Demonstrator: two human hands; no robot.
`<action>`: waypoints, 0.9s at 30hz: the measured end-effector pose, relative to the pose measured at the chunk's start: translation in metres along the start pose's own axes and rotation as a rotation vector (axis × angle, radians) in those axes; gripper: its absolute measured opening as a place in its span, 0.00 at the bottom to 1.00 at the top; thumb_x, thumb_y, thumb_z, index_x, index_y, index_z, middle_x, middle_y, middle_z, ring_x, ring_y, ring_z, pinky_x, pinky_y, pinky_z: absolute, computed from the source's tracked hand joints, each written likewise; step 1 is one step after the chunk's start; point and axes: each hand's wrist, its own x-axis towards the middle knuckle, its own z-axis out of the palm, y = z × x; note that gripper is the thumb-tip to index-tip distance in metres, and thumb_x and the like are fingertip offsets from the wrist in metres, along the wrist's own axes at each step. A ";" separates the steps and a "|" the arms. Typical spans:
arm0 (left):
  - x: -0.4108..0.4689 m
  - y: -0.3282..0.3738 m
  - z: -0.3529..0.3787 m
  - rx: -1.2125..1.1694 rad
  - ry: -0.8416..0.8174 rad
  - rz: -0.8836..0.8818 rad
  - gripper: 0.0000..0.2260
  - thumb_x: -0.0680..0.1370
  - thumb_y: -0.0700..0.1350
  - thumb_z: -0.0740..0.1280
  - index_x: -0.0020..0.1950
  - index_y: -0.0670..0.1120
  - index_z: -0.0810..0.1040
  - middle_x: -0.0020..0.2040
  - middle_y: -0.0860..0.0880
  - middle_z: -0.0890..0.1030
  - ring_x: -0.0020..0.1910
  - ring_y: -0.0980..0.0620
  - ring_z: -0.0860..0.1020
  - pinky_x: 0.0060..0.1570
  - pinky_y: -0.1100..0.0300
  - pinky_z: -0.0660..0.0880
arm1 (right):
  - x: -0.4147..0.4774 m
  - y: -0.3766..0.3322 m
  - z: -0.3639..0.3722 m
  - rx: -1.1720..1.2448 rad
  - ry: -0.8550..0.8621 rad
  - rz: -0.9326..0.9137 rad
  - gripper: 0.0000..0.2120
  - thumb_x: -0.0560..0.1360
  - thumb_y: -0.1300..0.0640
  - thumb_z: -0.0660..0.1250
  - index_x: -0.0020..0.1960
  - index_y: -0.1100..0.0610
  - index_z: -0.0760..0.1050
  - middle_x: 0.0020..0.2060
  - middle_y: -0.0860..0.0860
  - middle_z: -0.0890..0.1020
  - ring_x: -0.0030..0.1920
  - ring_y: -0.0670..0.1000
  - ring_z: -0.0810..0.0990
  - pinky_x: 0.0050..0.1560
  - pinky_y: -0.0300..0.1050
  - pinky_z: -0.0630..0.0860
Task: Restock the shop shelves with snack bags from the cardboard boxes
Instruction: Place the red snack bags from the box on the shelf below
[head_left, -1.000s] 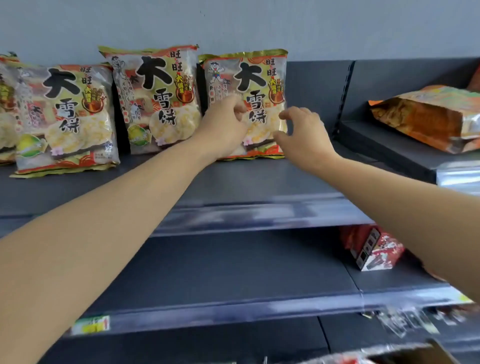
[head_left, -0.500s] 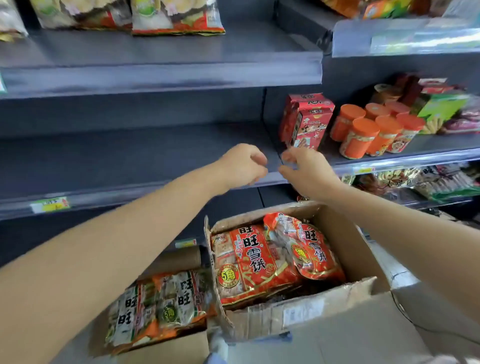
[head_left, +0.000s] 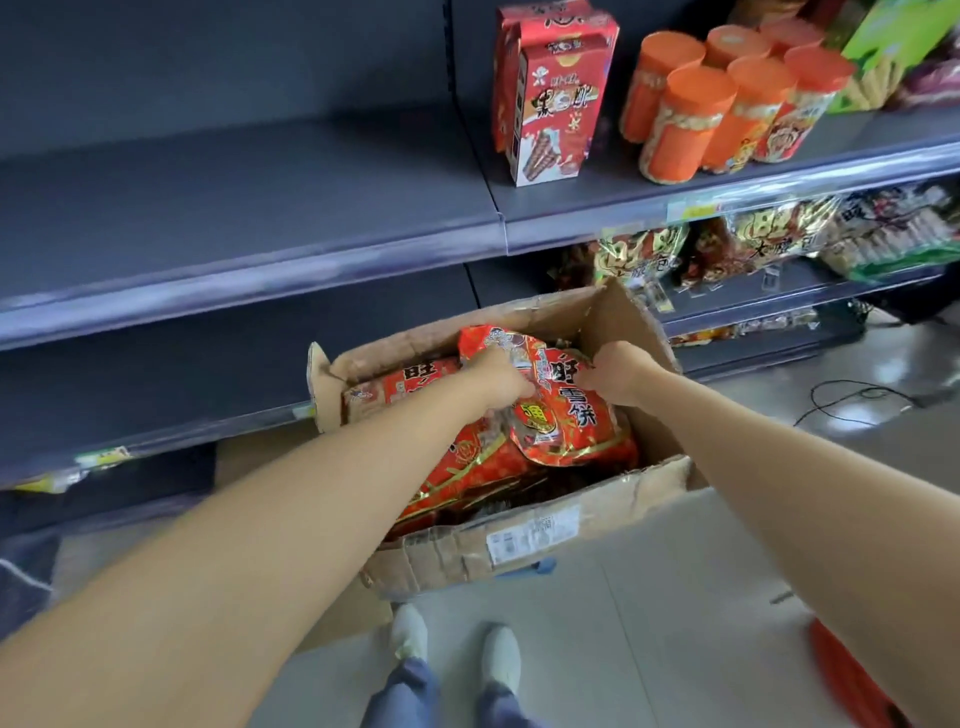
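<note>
An open cardboard box (head_left: 524, 540) stands on the floor in front of the shelves, holding several red snack bags. The top red snack bag (head_left: 566, 415) lies tilted on the others. My left hand (head_left: 498, 376) grips its upper left part with fingers curled into the foil. My right hand (head_left: 615, 374) pinches its upper right edge. Another red bag (head_left: 410, 382) lies flat at the box's left, partly under my left wrist. The dark grey shelf (head_left: 249, 208) above the box is bare.
A red carton (head_left: 558, 98) and several orange-lidded canisters (head_left: 711, 109) stand on the right shelf. Gold and red bags (head_left: 748, 244) fill the shelf below. A black cable (head_left: 857, 400) lies on the floor at right. My shoes (head_left: 457, 649) are just behind the box.
My view dropped from the top shelf to the box on the floor. Both hands came down from the shelved bag and closed on the top red bag in the box.
</note>
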 end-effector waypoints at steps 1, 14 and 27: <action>0.007 -0.001 0.007 -0.003 0.004 -0.012 0.19 0.77 0.43 0.68 0.65 0.40 0.69 0.43 0.46 0.76 0.36 0.50 0.74 0.34 0.58 0.72 | 0.008 0.006 0.007 0.033 -0.026 0.023 0.17 0.79 0.49 0.61 0.55 0.63 0.74 0.33 0.50 0.73 0.33 0.48 0.72 0.29 0.39 0.66; 0.075 -0.019 0.030 -0.201 0.196 -0.187 0.33 0.71 0.48 0.75 0.72 0.43 0.65 0.69 0.45 0.70 0.62 0.45 0.74 0.55 0.57 0.75 | 0.062 0.032 0.050 0.379 -0.223 0.185 0.19 0.81 0.58 0.56 0.67 0.66 0.70 0.66 0.62 0.74 0.66 0.60 0.72 0.65 0.50 0.69; 0.061 0.008 0.040 0.019 0.363 -0.187 0.16 0.79 0.31 0.57 0.66 0.35 0.70 0.61 0.40 0.77 0.59 0.42 0.77 0.54 0.55 0.76 | 0.051 0.033 0.046 0.559 -0.267 0.272 0.27 0.82 0.48 0.55 0.75 0.62 0.59 0.71 0.58 0.68 0.71 0.59 0.67 0.72 0.54 0.63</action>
